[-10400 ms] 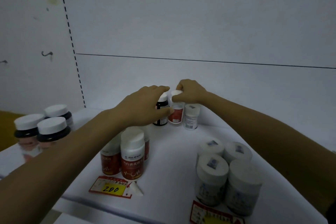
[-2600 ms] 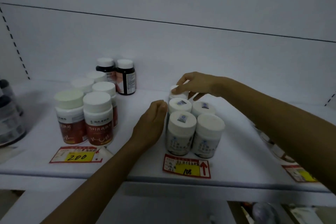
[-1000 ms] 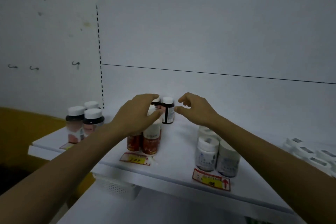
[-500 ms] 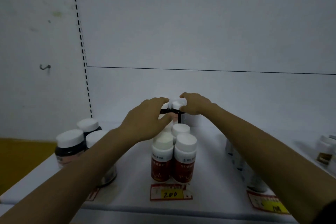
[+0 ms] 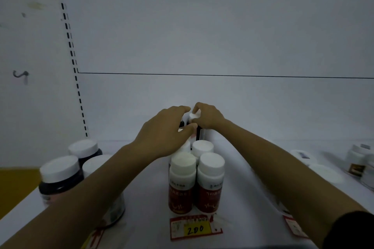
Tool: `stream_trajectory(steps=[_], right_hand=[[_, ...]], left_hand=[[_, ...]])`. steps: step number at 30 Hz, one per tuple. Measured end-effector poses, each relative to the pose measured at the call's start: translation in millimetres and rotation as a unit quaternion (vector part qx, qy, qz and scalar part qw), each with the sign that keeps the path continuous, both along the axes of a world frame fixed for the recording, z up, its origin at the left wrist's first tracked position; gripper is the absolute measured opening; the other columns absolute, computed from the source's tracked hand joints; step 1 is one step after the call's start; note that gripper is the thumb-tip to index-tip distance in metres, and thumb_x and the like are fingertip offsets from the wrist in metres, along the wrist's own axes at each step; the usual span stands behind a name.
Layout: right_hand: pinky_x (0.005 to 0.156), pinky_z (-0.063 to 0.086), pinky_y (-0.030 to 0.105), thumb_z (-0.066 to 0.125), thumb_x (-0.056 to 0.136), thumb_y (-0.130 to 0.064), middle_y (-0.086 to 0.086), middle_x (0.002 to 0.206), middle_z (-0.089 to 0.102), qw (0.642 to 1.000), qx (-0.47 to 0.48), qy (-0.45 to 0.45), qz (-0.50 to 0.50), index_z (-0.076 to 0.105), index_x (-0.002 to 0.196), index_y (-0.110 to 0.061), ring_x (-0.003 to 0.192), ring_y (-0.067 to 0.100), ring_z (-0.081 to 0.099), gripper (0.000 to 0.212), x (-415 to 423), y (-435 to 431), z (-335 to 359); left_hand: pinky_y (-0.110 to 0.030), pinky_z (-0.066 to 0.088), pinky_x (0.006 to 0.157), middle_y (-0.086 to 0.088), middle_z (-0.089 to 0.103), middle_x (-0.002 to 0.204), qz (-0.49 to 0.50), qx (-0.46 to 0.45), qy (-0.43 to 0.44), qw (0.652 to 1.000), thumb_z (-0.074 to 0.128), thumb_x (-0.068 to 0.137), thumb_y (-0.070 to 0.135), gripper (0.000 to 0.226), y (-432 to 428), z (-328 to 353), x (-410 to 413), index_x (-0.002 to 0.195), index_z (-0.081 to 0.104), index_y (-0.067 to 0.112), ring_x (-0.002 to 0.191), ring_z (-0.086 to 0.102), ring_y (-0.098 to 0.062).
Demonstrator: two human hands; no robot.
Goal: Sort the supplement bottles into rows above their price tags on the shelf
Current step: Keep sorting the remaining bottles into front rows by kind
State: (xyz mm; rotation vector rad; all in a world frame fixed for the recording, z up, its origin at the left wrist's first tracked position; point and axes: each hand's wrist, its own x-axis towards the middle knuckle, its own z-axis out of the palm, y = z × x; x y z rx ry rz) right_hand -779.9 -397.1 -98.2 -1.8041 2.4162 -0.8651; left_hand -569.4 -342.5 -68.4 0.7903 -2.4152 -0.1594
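Two small dark bottles with white caps stand upright and side by side at the very back of the shelf (image 5: 145,198). They are directly behind the red-label bottles (image 5: 210,185), which already form two short rows above the yellow "200" price tag (image 5: 195,228). Each hand is on one of the pair, so neither is nearer. The right dark bottle (image 5: 193,116) has its cap showing between the curled fingers and thumb of the right hand (image 5: 209,118), a grip closed round the top from the right. The left dark bottle (image 5: 182,123) is mostly hidden under the left hand (image 5: 164,135). That hand's fingers arch over the cap and its thumb presses in at the side, so this grip looks closed on the bottle too, though how firmly cannot be told. Both forearms stretch forward, palms down, and flank the red-label rows, with the left wrist passing low over the rear caps. The coming move probably turns on this: the bottles' long axes are vertical and the red-label rows lie between them and the person, so they likely need lifting straight up before travelling sideways. Large dark jars (image 5: 60,178) stand near to the left, and more bottles (image 5: 358,159) sit well apart on the right.
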Motion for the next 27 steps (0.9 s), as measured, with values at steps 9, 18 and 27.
stream_trajectory(steps=[9, 18, 27], right_hand=[[0.079, 0.053, 0.036, 0.074, 0.075, -0.028, 0.002, 0.107, 0.054, 0.974, -0.183, -0.132, 0.02, 0.05, 0.116, -0.018, 0.096, 0.021, 0.055, 0.048, 11.7, 78.7, 54.9], [0.077, 0.055, 0.029, 0.07, 0.081, -0.019, 0.006, 0.101, 0.066, 0.878, -0.297, -0.371, 0.06, 0.054, 0.116, -0.017, 0.092, 0.016, 0.065, 0.038, 14.2, 214.8, 75.5], [0.082, 0.056, 0.03, 0.062, 0.087, -0.025, 0.005, 0.111, 0.067, 0.763, -0.367, -0.53, 0.044, 0.055, 0.126, -0.016, 0.1, 0.017, 0.066, 0.04, -4.2, 335.3, 23.8]], left_hand=[[-0.034, 0.037, 0.098, 0.002, 0.042, 0.144, -0.006, 0.037, 0.049, 0.998, 0.048, 0.092, 0.04, 0.053, 5.9, 5.5, -26.1, 0.141, 0.032, 0.026, 0.128, 0.042, -0.019], [-0.013, 0.048, 0.069, 0.01, 0.059, 0.112, -0.132, 0.174, 0.205, 0.954, 0.064, 0.082, 0.044, 0.059, 76.3, 6.7, -65.5, 0.133, 0.038, 0.028, 0.089, 0.059, -0.004], [-0.018, 0.056, 0.074, 0.019, 0.053, 0.108, -0.169, 0.217, 0.269, 0.923, 0.073, 0.071, 0.037, 0.062, 198.1, -34.6, -99.6, 0.123, 0.04, 0.037, 0.095, 0.059, -0.005]])
